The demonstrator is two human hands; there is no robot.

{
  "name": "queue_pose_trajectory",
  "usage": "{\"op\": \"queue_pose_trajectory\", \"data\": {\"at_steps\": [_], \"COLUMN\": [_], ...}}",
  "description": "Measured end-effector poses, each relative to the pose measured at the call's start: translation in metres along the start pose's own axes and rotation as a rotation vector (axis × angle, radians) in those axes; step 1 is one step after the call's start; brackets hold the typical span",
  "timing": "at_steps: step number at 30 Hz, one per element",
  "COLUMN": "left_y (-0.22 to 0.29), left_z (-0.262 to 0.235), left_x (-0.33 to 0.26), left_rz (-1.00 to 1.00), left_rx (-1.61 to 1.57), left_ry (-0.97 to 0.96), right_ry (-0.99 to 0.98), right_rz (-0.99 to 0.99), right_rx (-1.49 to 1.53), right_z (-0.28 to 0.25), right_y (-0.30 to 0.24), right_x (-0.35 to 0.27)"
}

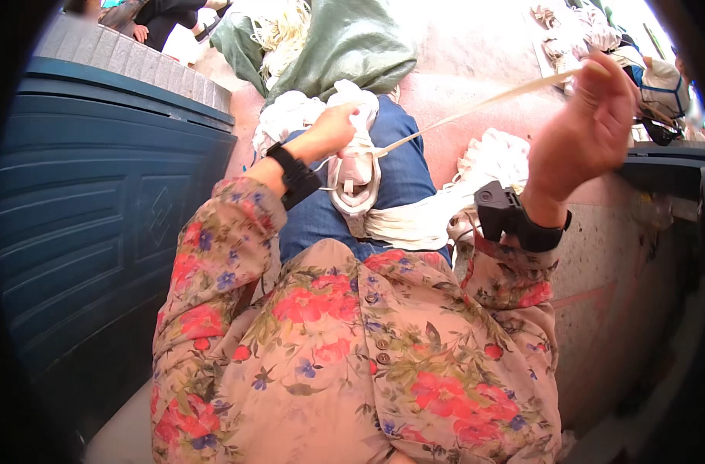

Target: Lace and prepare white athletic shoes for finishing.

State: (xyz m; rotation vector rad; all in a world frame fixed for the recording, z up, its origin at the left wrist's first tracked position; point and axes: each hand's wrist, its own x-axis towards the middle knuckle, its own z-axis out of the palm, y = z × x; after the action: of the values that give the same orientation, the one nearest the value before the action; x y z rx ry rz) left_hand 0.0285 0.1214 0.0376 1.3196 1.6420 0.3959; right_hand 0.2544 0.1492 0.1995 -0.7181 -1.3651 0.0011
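Note:
A pale pinkish-white shoe (355,188) lies on my lap, its heel opening toward me. My left hand (333,131) is closed over its upper, fingers partly hidden. From the shoe a cream shoelace (476,106) stretches taut up to the right. Its far end is pinched in my raised right hand (588,127), well away from the shoe. Across my right thigh rests a bundle of white laces (418,222). More white shoes or laces (285,116) sit just beyond my left hand; their exact kind is hard to make out.
Close on my left stands a dark blue panelled door (78,193). A green sack (352,46) with cream laces (283,35) lies ahead. Another white heap (495,158) is beside my right leg. Pale shoes (565,39) are piled at far right. Another person's hand (140,33) shows at upper left.

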Motion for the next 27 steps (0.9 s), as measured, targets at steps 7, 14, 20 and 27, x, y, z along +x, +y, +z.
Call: {"op": "queue_pose_trajectory", "data": {"at_steps": [7,14,20,27], "left_y": [-0.042,-0.060,-0.063,-0.064], "left_z": [-0.016,0.009,0.012,0.019], "left_x": [-0.041,-0.035,-0.045,-0.046], "left_rz": [0.074,0.363,0.349,0.267], "left_rx": [0.020,0.444,0.476,0.484], "left_ry": [0.002,0.182,0.256,0.285], "right_ry": [-0.019,-1.304,-1.305,-1.232], "right_rz": [0.402,1.043,0.801,0.591], "right_rx": [0.229,0.276,0.031,-0.141], "right_z": [-0.006,0.030,0.046,0.049], "right_y": [0.019,0.025,0.012,0.007], "right_x": [-0.009,-0.174,-0.234,-0.246]}}
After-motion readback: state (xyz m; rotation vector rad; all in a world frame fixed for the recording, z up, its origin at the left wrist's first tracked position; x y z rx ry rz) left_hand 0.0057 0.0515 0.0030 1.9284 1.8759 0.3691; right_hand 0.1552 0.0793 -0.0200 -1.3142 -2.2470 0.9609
